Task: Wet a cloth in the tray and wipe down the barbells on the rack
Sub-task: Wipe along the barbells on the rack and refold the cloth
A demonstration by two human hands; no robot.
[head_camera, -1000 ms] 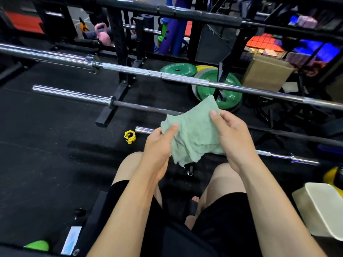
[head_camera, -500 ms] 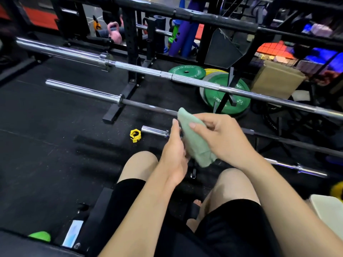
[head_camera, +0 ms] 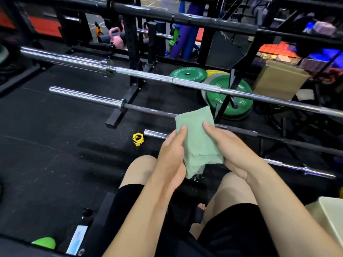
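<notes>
Since half a second ago the green cloth (head_camera: 197, 140) has been turned flat and is now seen folded into a neat oblong pad, where a second ago it was spread loose between the fingers. It is held upright between both hands above the knees: the left hand (head_camera: 171, 156) is laid along its left edge with the thumb on the front face, the right hand (head_camera: 228, 147) along its right edge, thumb likewise on the front, fingers behind, so the pad is pinched from either side. The fold is judged to be preparation for wiping; whether the cloth is already wet cannot be told.

Counted in view:
- one cloth;
- two hands;
- the top barbell (head_camera: 185, 82), bright and lying on the rack (head_camera: 133, 52);
- the middle barbell (head_camera: 89, 97), darker in its shaft, passing behind the cloth;
- the short bar (head_camera: 156, 134), lowest and nearest;
- one pale tray (head_camera: 332, 216), at the right edge, well apart from the cloth;
- one yellow collar (head_camera: 137, 139) on the floor.

No bar is touched yet.
</notes>
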